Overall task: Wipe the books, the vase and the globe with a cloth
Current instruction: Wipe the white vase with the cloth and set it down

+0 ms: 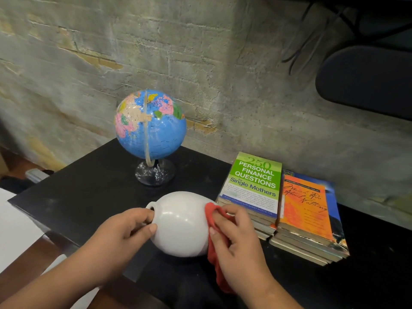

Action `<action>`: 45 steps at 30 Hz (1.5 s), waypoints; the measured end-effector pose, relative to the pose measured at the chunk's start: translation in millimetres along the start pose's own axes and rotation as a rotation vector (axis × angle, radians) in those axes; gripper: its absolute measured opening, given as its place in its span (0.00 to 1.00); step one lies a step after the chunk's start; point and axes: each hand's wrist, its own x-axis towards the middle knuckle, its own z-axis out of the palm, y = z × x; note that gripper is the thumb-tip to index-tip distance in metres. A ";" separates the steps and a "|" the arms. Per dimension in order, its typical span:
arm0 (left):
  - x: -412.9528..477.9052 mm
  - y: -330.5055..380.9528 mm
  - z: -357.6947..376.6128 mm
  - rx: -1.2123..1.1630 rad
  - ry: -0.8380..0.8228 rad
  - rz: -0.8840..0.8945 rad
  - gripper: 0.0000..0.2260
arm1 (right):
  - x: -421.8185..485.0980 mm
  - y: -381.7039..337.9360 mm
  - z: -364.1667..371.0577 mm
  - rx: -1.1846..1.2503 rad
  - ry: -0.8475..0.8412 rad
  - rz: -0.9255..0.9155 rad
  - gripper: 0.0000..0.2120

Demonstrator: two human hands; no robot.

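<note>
A white round vase (181, 224) is tipped on its side above the black table (89, 192), its mouth pointing left. My left hand (124, 233) grips the vase at its neck, a finger hooked in the opening. My right hand (236, 239) holds a red cloth (215, 253) against the vase's right side, and the cloth's tail hangs down below the hand. A blue globe (150, 124) on a clear stand sits behind the vase. Two stacks of books (283, 208) lie to the right, a green one and an orange one on top.
A rough brick wall (200, 63) runs close behind the table. A dark chair back (365, 79) and hanging cables are at the upper right. The table's left corner and front edge are near my left arm, with a white surface (13, 230) beyond.
</note>
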 end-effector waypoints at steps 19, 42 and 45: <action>-1.8 2.1 12.5 -0.494 0.080 -0.374 0.18 | -25.3 14.2 19.7 0.175 0.118 0.015 0.11; -20.8 -33.3 7.8 -0.003 -0.031 0.022 0.24 | -7.2 15.6 7.2 0.273 0.074 0.423 0.16; -20.7 -32.6 6.2 0.041 -0.034 0.072 0.23 | -8.6 8.1 6.3 0.323 0.030 0.374 0.16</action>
